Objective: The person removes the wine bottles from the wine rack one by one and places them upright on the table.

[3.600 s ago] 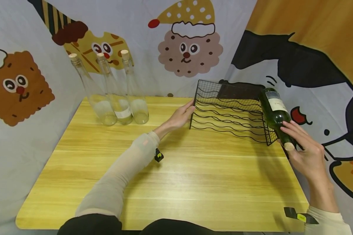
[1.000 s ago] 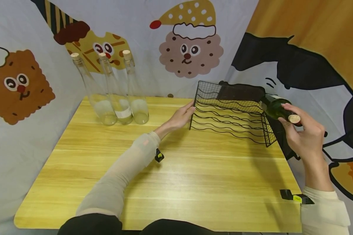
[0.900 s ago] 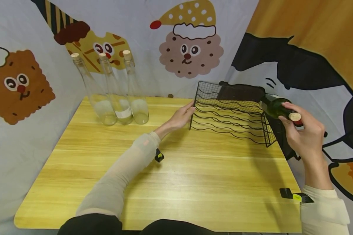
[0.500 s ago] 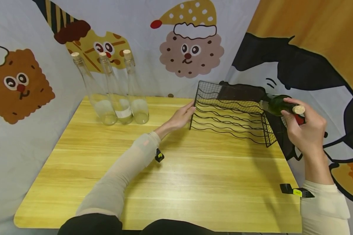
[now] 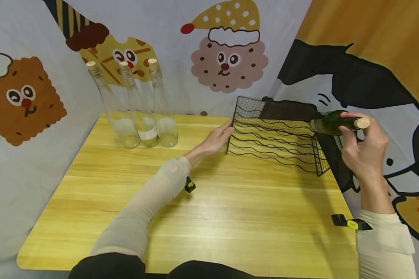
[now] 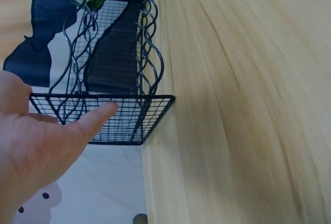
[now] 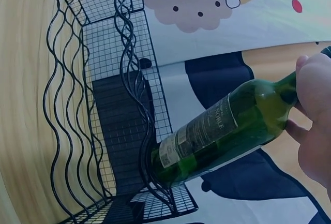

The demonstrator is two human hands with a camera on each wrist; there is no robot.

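My right hand [image 5: 364, 149] grips a green wine bottle [image 5: 333, 123] by its neck, the cork end towards me. In the right wrist view, the labelled bottle [image 7: 222, 131] lies tilted, its base at the upper wavy wires of the black wire wine rack [image 5: 272, 133]. My left hand [image 5: 214, 140] is at the rack's left side. In the left wrist view, the left hand's thumb [image 6: 95, 120] lies straight along the mesh end panel [image 6: 124, 123]; its other fingers are mostly hidden.
On the back left of the wooden table [image 5: 230, 224] stand three corked clear bottles: a left one [image 5: 125, 130], a middle one [image 5: 148, 130] and a right one [image 5: 167, 128]. A printed curtain [image 5: 181, 85] hangs right behind the table and along its right side.
The right hand has raised the wine bottle and swung its corked neck up and outward, so it lies nearer level with its base at the rack. The left hand stays at the rack.
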